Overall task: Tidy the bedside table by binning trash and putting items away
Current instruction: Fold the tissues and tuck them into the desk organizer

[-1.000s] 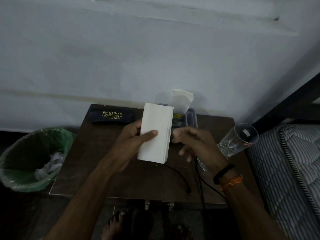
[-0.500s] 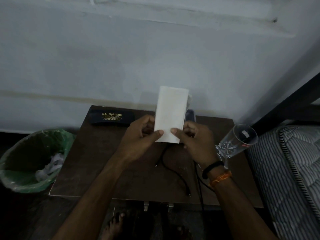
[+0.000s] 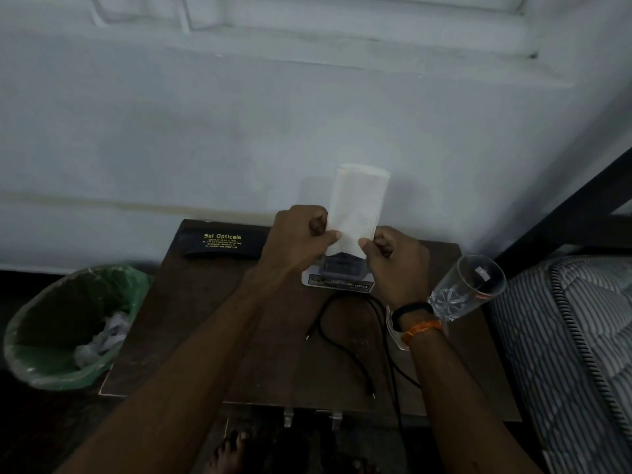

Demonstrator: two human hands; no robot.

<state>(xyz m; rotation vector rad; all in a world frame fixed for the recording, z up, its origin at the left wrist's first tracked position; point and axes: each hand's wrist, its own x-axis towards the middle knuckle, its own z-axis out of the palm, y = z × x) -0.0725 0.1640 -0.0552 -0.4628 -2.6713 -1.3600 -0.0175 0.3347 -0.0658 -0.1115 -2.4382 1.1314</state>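
In the head view, the left hand (image 3: 301, 239) and the right hand (image 3: 393, 265) both pinch the lower edge of a folded white paper (image 3: 357, 213), upright above a small clear box (image 3: 337, 277) at the far side of the bedside table (image 3: 205, 319). A green-lined bin (image 3: 68, 323) stands on the left.

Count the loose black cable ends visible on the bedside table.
2. One cable end lies near the table's middle, below the plastic box; the other cable end lies near the front edge. More may be hidden under the right forearm.
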